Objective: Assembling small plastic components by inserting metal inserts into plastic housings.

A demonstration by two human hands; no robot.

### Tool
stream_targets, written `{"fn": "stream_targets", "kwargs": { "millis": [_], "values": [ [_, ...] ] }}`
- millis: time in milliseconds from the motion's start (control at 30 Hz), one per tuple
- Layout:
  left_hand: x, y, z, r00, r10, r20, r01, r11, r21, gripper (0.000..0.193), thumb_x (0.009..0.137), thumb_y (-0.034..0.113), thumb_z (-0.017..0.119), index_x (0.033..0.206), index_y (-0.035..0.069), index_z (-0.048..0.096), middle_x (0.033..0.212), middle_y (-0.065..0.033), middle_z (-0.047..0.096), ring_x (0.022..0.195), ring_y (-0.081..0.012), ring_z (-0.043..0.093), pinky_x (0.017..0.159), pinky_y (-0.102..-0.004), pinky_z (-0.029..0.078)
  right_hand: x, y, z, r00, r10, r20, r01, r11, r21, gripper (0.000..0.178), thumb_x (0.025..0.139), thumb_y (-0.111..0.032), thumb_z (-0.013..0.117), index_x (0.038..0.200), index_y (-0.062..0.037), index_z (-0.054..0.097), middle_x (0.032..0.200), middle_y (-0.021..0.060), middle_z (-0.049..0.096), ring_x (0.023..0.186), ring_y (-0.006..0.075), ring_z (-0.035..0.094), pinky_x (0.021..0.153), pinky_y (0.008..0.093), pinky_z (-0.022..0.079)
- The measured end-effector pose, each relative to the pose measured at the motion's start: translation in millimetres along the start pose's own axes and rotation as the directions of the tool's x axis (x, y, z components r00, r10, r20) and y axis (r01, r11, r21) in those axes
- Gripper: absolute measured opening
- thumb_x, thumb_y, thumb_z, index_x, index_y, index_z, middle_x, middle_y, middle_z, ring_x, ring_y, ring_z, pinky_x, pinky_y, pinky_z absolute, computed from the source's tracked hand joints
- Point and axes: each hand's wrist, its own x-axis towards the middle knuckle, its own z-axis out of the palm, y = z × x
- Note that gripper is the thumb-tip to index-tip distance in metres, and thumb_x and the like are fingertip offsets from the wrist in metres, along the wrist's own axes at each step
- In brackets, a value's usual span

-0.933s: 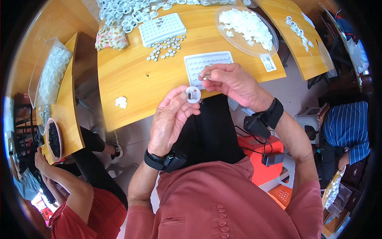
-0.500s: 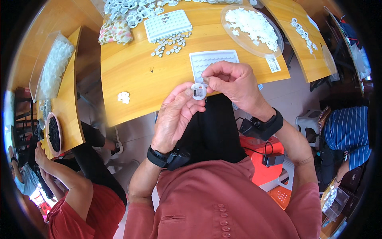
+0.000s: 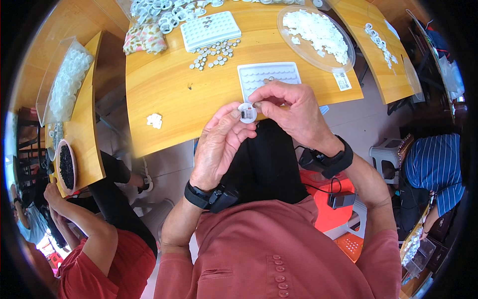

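My left hand (image 3: 219,137) holds a small round white plastic casing (image 3: 248,115) between thumb and fingers. A dark rectangular part shows in the casing's face. My right hand (image 3: 294,112) is closed in a pinch at the casing's upper right edge, and what its fingertips grip is too small to make out. Just beyond the hands lies a white tray (image 3: 251,74) with rows of round hollows, partly covered by my right hand. A few silvery round discs (image 3: 269,79) sit in it.
Farther back are a second white tray (image 3: 199,37), loose silvery discs (image 3: 214,57), a heap of white rings (image 3: 172,17) and a clear round dish (image 3: 351,62) of white pieces. A few white pieces (image 3: 154,120) lie left. A person in red (image 3: 107,259) sits at my left.
My right hand has shifted slightly down, and its fingertips have moved a little left against the casing. Silvery discs in the near tray have come into sight. My left hand stays almost still.
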Motion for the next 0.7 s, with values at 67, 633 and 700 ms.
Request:
{"fn": "stream_targets", "kwargs": {
  "millis": [67,633,700],
  "values": [
    [0.4,-0.2,-0.4,1.000,0.003,0.006,-0.003,1.000,-0.003,0.026,0.095,0.012,0.048,0.115,-0.005,0.050,0.100,-0.0149,0.062,0.086,-0.0199,0.064,0.076,-0.0322,0.054,-1.9,-6.1,0.4,0.999,0.053,-0.006,-0.053,0.997,-0.059,0.011,0.081,0.001,0.061,0.091,0.0016,0.066,0.079,0.0088,0.065,0.072,0.0113,0.063,0.064,0.0241,0.050],
    [2.7,-3.7,4.5,0.998,0.056,-0.006,-0.055,0.997,0.052,0.021,0.095,0.010,0.049,0.111,-0.003,0.053,0.100,-0.0125,0.062,0.085,-0.0195,0.063,0.077,-0.0328,0.053,-4.8,-0.2,5.0,0.813,-0.531,0.238,0.562,0.612,-0.556,0.015,0.072,-0.010,0.059,0.085,-0.0027,0.060,0.076,0.0083,0.059,0.072,0.0276,0.057,0.067,0.0345,0.046],
    [1.4,-4.1,4.7,0.999,0.039,0.005,-0.039,0.997,0.061,0.021,0.095,0.010,0.049,0.110,-0.003,0.053,0.099,-0.0127,0.062,0.085,-0.0197,0.064,0.077,-0.0327,0.053,-4.8,-2.0,4.1,0.813,-0.516,0.271,0.569,0.602,-0.561,0.016,0.073,-0.012,0.058,0.086,-0.0026,0.059,0.075,0.0084,0.058,0.072,0.0286,0.057,0.068,0.0350,0.045]
  ]
}}
